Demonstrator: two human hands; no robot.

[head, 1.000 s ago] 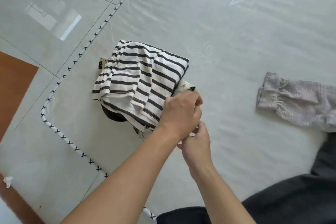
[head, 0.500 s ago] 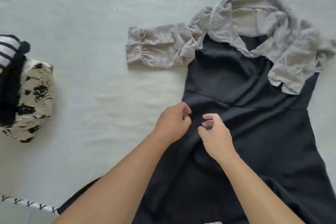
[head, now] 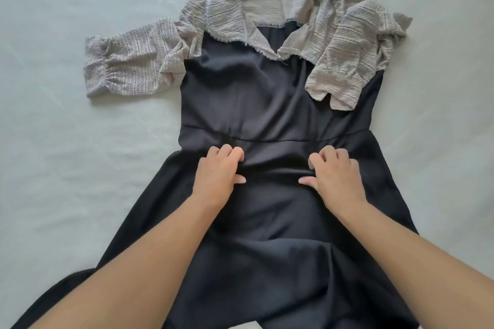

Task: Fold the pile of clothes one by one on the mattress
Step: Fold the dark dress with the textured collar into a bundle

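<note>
A black dress (head: 254,93) with a grey textured collar (head: 227,13) lies face up on the pale mattress (head: 66,155), its skirt spreading toward me. One grey sleeve (head: 128,67) lies out flat to the left. The other grey sleeve (head: 344,67) is crumpled over the right of the bodice. My left hand (head: 217,172) and my right hand (head: 335,171) sit side by side just below the waist seam. Their fingers are curled into the black fabric, which is gathered in a ridge between them.
Bare mattress surrounds the dress on the left, right and above. The skirt hem runs out of view at the bottom, under my forearms. No other clothes are in view.
My view swung right from the folded striped stack to the dress, and the stack has left the frame. Both hands moved onto the skirt below the waist and spread apart.
</note>
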